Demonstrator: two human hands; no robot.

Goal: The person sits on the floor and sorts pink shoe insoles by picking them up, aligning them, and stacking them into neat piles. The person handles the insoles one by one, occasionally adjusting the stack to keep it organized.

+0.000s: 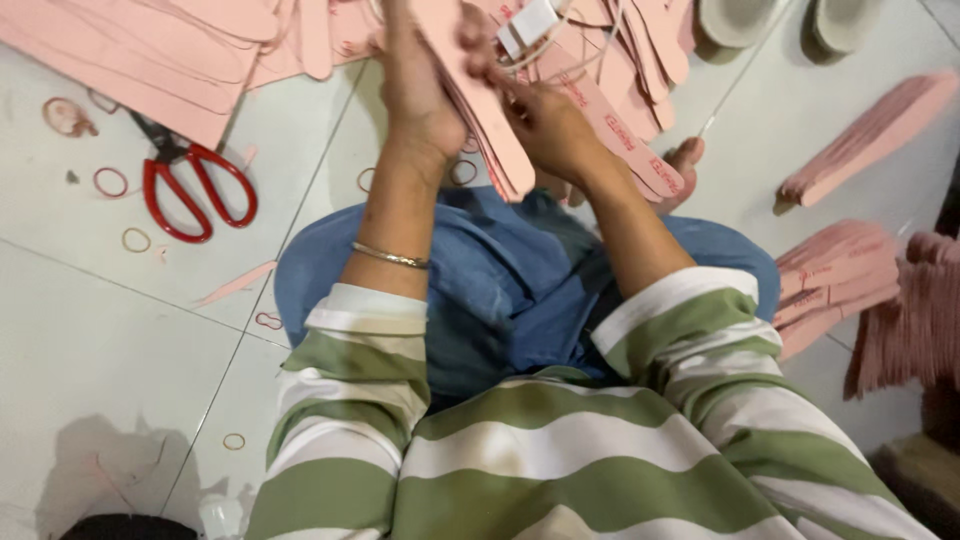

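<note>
The stack of flat pink insole-shaped cutouts is held between both hands above the person's lap, over the white tiled floor. Its long axis runs from the far floor edge down toward the body. The left hand is closed around the stack's left side; the right hand grips its lower right edge, equally near. Red-handled scissors lie well apart to the left.
</note>
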